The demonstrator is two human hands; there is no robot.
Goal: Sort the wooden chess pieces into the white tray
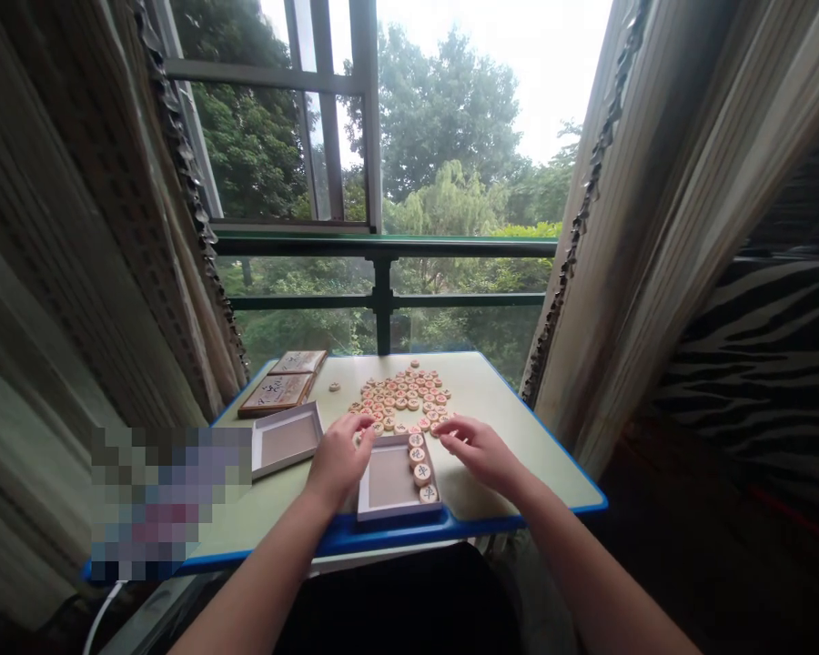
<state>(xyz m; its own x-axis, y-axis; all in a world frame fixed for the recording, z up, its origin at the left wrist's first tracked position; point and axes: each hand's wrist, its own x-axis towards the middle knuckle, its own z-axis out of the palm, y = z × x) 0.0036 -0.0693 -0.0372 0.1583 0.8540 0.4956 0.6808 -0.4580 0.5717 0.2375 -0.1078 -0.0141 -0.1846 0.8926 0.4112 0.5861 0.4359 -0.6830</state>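
Observation:
Round wooden Chinese chess pieces (400, 403) with red and dark characters lie in a loose heap on the table. Nearest me is a shallow light box tray (388, 487); a column of several pieces (421, 473) runs along its right side. At the tray's far left corner, my left hand (341, 458) has its fingers curled, with a piece partly showing between thumb and fingers. My right hand (476, 448) hovers just right of the tray's far right corner, by the heap's near edge. Its fingers are loosely extended and apart, with nothing visible in them.
A second shallow box part (288, 438) lies left of my left hand. Behind it rest two patterned brown flat cases (277, 391). One piece (334, 387) sits apart from the heap. The table (505, 400) has a blue rim. A blurred-out object with a white cable (102, 609) occupies the left corner.

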